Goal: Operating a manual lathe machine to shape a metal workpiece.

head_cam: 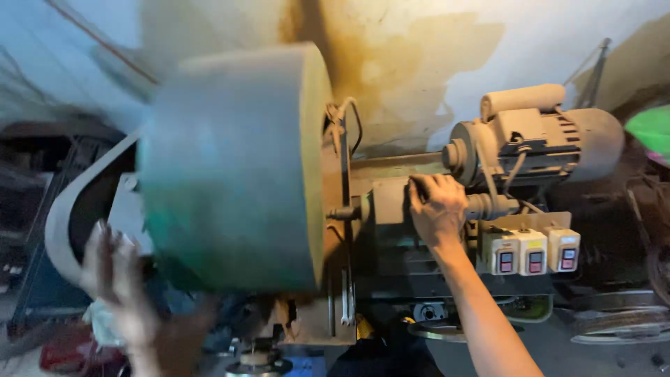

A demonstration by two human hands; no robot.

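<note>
A big grey-green drum wheel (234, 167) fills the middle of the head view, dusty and blurred at its edges. My right hand (436, 206) reaches up and grips the machine's housing (387, 199) just right of the wheel, fingers curled over its top edge. My left hand (115, 279) is blurred at the lower left, fingers spread, close to the wheel's left rim and the belt (66, 216) that curves around there. It holds nothing that I can see.
A dusty electric motor (537, 136) sits at the right behind my right hand. Three switch boxes (534, 251) with red buttons hang below it. A stained wall is behind. Metal discs (614, 324) lie at the lower right; a green object (652, 129) is at the right edge.
</note>
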